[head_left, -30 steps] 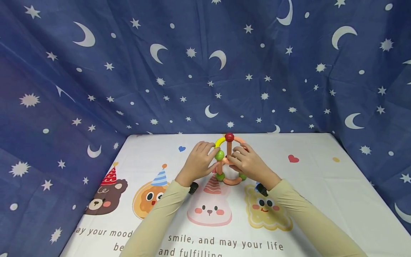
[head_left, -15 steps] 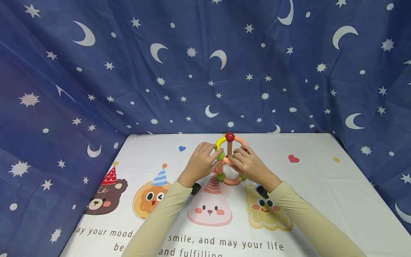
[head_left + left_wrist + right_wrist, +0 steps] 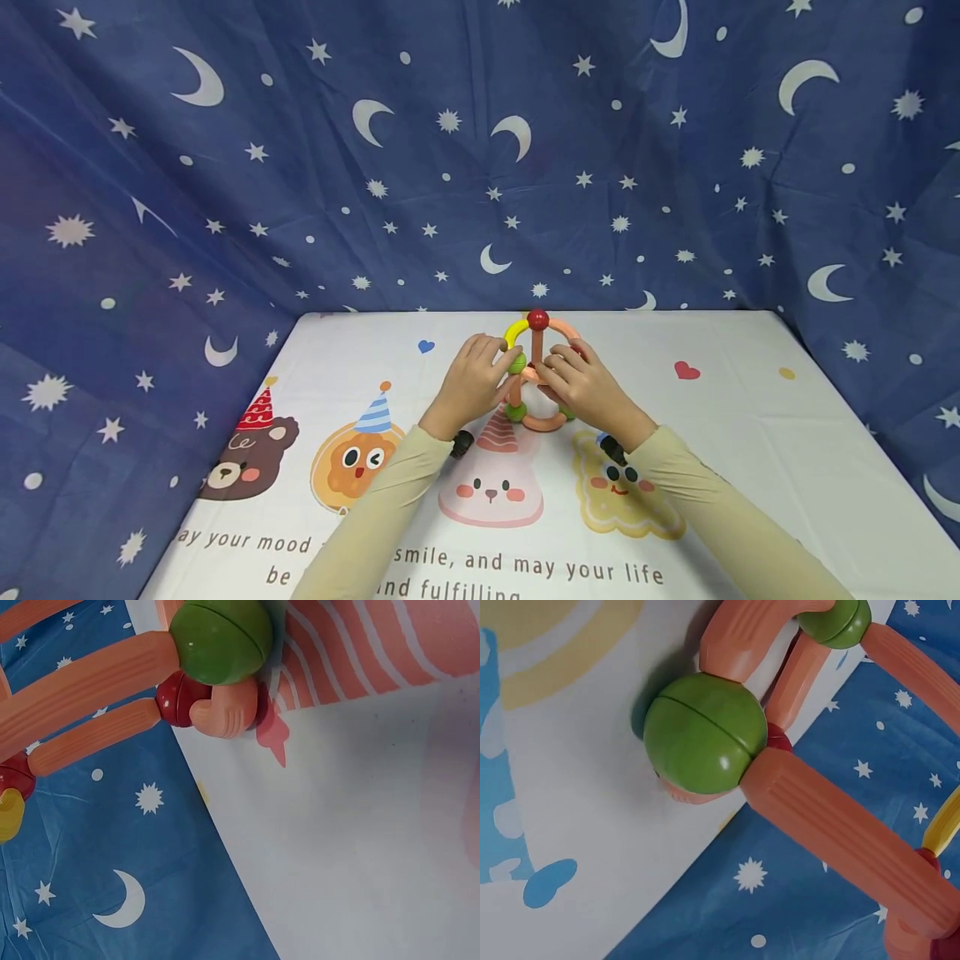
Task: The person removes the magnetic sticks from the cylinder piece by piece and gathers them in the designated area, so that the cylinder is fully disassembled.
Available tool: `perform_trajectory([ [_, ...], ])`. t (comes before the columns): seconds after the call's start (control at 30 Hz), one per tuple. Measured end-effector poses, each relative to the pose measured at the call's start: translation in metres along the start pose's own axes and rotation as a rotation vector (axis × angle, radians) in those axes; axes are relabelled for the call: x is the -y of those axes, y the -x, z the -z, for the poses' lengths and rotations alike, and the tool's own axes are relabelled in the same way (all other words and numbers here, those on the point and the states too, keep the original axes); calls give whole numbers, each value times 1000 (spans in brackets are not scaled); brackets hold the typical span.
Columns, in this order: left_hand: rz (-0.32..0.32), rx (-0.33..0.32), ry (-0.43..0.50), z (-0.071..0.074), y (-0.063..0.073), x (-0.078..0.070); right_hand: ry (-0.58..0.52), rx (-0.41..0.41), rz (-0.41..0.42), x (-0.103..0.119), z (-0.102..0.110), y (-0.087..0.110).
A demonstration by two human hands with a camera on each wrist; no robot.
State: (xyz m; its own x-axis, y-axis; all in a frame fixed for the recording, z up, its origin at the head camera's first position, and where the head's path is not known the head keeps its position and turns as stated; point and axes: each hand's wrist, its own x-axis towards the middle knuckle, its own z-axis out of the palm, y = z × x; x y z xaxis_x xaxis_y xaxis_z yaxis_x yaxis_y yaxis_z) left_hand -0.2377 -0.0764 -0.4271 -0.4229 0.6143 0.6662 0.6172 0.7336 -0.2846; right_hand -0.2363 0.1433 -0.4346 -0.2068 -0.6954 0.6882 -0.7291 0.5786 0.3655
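Observation:
A frame of magnetic balls and rods stands upright on the table. A red ball [image 3: 537, 320] tops it, joined to a yellow curved rod [image 3: 514, 332] and a peach upright rod [image 3: 537, 348]. My left hand [image 3: 468, 382] pinches the green ball [image 3: 517, 363] at the left. At the right side, my right hand [image 3: 587, 385] has curled fingers on the frame; the part they hold is hidden. A peach curved rod [image 3: 543, 424] lies along the base. In the wrist views, peach rods [image 3: 90, 682] join a green ball [image 3: 225, 641] and another green ball [image 3: 705, 735]; no fingers show there.
The white tablecloth [image 3: 712, 433] carries printed cartoon faces and lettering. A blue curtain [image 3: 420, 150] with moons and stars rises behind the table and at its left. Small black devices [image 3: 461, 444] sit at both wrists.
My left hand and forearm have shifted slightly to the right, with the fingers staying at the green ball. The right hand and the frame look nearly unchanged.

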Motion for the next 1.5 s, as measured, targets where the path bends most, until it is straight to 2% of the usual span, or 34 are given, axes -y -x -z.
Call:
perform_trajectory([
  [0.2, 13, -4, -9, 0, 0, -2, 41, -26, 11, 4, -1, -2],
  [0.5, 29, 16, 31, 2, -1, -2, -20, -79, -16, 6, -4, 1],
  [1.5, 19, 23, 59, 1, -1, -1, -60, -73, -29, 5, -4, 5],
])
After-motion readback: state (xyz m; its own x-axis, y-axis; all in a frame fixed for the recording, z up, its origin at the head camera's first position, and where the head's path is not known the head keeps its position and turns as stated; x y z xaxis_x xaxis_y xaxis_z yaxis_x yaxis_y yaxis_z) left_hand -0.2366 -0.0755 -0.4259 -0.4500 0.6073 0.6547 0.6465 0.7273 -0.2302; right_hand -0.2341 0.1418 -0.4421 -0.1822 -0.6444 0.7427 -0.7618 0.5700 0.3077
